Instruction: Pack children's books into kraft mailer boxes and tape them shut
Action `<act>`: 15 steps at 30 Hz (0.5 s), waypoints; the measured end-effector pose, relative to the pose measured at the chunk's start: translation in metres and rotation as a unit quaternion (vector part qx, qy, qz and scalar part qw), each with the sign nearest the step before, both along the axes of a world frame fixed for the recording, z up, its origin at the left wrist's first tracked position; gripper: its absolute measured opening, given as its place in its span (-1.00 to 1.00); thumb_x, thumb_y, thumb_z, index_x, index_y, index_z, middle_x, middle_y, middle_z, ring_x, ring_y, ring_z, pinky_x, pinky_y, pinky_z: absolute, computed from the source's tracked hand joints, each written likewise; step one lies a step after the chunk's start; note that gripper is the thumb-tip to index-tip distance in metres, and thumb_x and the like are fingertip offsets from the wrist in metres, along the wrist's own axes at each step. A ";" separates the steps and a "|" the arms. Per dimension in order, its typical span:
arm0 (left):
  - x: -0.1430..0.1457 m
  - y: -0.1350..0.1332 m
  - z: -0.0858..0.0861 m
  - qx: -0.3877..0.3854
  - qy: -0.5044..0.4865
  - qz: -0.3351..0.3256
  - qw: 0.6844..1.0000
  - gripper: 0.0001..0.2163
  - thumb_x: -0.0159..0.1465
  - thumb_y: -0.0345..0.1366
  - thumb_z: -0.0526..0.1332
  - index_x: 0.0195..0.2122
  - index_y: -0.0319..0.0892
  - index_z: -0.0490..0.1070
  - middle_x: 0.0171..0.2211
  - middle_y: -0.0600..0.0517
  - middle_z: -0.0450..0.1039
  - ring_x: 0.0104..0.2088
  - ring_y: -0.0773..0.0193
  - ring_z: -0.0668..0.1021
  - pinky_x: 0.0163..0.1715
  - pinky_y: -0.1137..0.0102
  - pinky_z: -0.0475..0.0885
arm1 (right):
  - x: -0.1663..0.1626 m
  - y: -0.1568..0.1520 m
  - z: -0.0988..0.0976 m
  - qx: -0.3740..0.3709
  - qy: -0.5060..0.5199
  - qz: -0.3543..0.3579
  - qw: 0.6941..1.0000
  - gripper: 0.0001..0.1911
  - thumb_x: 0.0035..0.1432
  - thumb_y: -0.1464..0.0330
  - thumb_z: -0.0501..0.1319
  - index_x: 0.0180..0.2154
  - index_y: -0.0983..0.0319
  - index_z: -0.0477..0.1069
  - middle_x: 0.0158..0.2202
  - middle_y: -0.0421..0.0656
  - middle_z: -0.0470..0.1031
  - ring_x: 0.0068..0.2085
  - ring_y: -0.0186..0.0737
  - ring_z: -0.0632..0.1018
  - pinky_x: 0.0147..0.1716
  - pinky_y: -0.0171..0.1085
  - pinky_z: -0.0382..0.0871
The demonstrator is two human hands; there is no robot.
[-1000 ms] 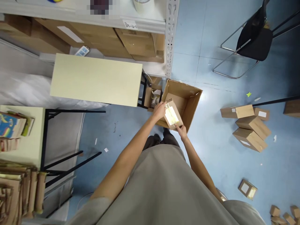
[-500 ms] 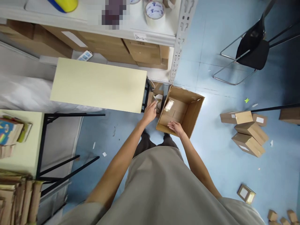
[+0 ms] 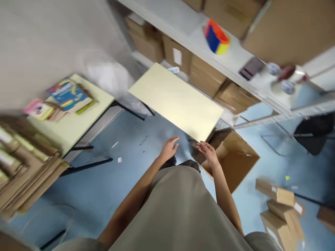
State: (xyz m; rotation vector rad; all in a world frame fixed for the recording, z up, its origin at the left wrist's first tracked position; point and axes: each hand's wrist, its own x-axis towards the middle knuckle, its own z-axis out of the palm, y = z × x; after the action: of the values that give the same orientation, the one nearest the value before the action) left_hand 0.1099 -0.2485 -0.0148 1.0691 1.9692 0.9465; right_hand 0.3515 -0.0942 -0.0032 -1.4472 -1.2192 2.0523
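My left hand (image 3: pixel 169 149) hangs in the air over the floor, fingers apart and holding nothing. Between my arms and the shelf stands a pale yellow table (image 3: pixel 178 101). My right hand (image 3: pixel 208 151) is by the table's near right corner, its fingers stretched out with nothing in them; whether it touches the table I cannot tell. Just right of that hand, an open cardboard box (image 3: pixel 239 164) sits on the floor, partly hidden by my forearm.
A shelf (image 3: pixel 193 33) holds cardboard boxes, tape rolls and a bright coloured ring. At left, another table (image 3: pixel 70 129) carries books (image 3: pixel 70 96), beside stacked flattened cardboard (image 3: pixel 31 184). Closed boxes (image 3: pixel 282 209) lie on the floor at right, near a black chair (image 3: pixel 314 136).
The view has swung left. My left hand has come away from the small items beside the box, and my right hand has left the box's opening for the table corner.
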 end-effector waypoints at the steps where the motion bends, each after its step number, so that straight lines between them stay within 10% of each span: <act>1: -0.023 -0.009 0.009 0.014 0.002 0.026 1.000 -0.59 0.46 -0.35 0.18 0.29 -0.05 0.56 0.34 -0.09 0.54 0.37 -0.02 0.53 0.48 0.02 0.36 | -0.032 -0.002 0.007 0.012 0.006 0.029 1.000 -0.48 0.20 -0.07 0.47 -0.01 0.17 0.62 0.06 0.03 0.74 0.10 0.06 0.75 0.28 0.06 0.57; 8: -0.155 -0.097 0.057 0.095 0.021 0.269 0.958 -0.66 0.49 -0.27 0.22 0.24 -0.06 0.60 0.24 -0.09 0.62 0.27 0.00 0.61 0.39 0.05 0.45 | -0.245 -0.032 0.059 0.057 0.057 0.222 0.972 -0.43 0.17 -0.07 0.52 0.04 0.15 0.65 0.08 0.00 0.74 0.10 0.06 0.74 0.27 0.08 0.56; 15: -0.239 -0.181 0.062 0.118 0.000 0.455 0.883 -0.68 0.48 -0.20 0.23 0.17 -0.10 0.62 0.20 -0.12 0.65 0.24 -0.02 0.63 0.34 0.03 0.50 | -0.419 -0.065 0.071 0.057 0.091 0.399 0.911 -0.43 0.17 -0.11 0.51 0.04 0.13 0.66 0.07 0.01 0.74 0.07 0.05 0.74 0.24 0.06 0.57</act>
State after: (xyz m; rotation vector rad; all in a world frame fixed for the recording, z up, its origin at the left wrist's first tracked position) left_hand -0.1290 -0.4292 0.0472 0.1770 2.4200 1.6907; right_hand -0.0676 -0.1591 0.0676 -0.7114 -2.0323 2.4558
